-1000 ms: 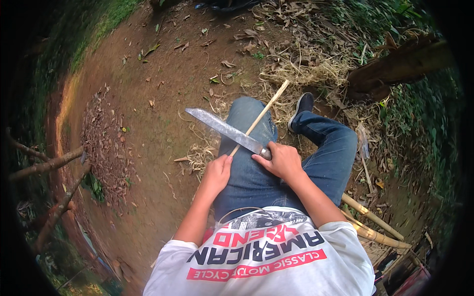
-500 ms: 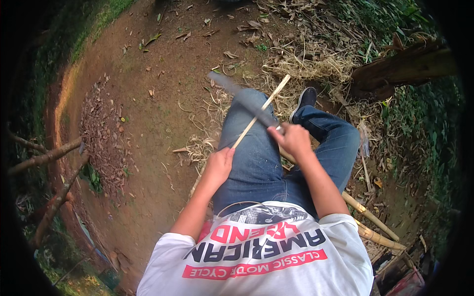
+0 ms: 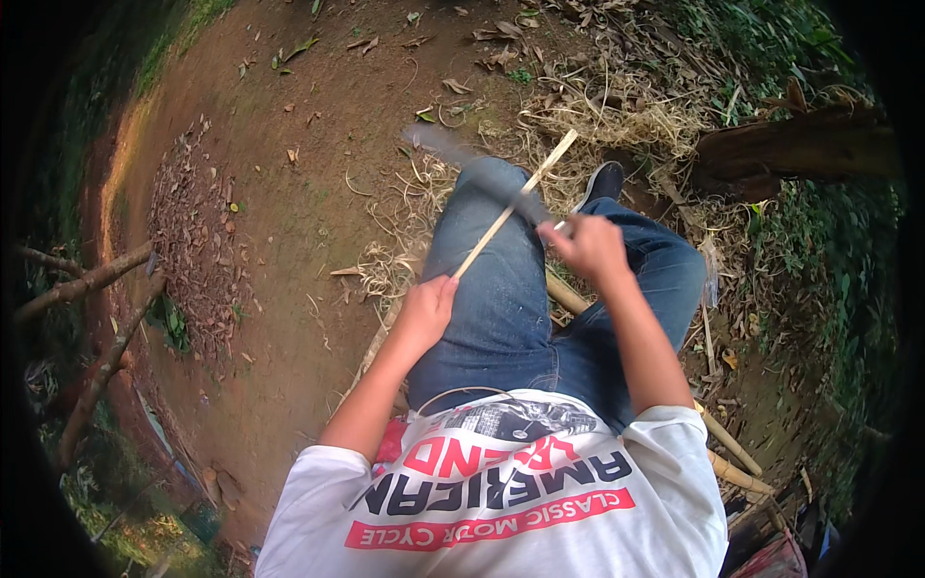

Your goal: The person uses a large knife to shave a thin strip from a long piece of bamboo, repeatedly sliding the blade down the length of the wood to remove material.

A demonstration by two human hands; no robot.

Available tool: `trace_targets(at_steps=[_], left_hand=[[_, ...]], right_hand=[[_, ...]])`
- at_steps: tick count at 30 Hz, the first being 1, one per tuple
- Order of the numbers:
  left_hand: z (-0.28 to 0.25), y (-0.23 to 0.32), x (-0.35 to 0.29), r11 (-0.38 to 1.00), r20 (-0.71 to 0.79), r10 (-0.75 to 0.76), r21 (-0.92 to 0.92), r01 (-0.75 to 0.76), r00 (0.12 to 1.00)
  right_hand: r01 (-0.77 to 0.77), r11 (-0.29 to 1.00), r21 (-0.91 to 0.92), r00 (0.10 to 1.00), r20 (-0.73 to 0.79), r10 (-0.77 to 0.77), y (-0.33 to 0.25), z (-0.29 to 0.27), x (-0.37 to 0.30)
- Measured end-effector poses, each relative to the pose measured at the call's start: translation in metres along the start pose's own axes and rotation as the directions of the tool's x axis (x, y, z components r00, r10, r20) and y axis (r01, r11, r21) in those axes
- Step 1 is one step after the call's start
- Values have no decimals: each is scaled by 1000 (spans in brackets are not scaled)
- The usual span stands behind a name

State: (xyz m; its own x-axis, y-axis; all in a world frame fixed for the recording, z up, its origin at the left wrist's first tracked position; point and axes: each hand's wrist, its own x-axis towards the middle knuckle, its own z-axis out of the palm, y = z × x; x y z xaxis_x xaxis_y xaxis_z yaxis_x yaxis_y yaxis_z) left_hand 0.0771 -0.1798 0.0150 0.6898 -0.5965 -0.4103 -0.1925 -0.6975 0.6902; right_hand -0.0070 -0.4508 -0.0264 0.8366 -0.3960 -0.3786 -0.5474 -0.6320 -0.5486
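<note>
My left hand (image 3: 427, 310) is closed around the near end of a thin, pale stick (image 3: 487, 239) that looks like split bamboo. The stick slants up and to the right over my left thigh. In my right hand (image 3: 593, 250) is the handle of a machete (image 3: 491, 178), its long dark blade smeared by motion. The blade points up and to the left and crosses the stick about midway. I cannot tell whether its edge touches the stick.
Pale curled shavings (image 3: 626, 125) and dry leaves lie on the brown soil around my foot. A thick log (image 3: 785, 149) stands out at the right. Yellowish bamboo poles (image 3: 737, 472) lie beside my right hip. Cut branches (image 3: 92, 289) stick in from the left.
My right hand and the machete have shifted slightly to the right along the stick. The stick's far tip is a little higher and further right. My left hand keeps its grip.
</note>
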Motion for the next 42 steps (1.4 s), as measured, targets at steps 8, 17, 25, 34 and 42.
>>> trace_targets(at_steps=[8, 17, 25, 34, 42], left_hand=[[9, 18, 12, 997, 11, 10, 76, -11, 1000], [5, 6, 18, 997, 38, 48, 58, -51, 998], [1, -22, 8, 991, 81, 0, -135, 11, 997], [3, -9, 25, 994, 146, 50, -105, -35, 988], [-17, -29, 21, 886, 408, -101, -379, 268, 907]], right_hand=[[68, 995, -79, 995, -73, -74, -21, 16, -10], [-93, 967, -236, 979, -201, 46, 38, -18, 26], [269, 943, -196, 958, -47, -283, 12, 16, 9], [38, 993, -107, 979, -195, -58, 23, -12, 2], [39, 997, -73, 993, -105, -46, 22, 2, 28]])
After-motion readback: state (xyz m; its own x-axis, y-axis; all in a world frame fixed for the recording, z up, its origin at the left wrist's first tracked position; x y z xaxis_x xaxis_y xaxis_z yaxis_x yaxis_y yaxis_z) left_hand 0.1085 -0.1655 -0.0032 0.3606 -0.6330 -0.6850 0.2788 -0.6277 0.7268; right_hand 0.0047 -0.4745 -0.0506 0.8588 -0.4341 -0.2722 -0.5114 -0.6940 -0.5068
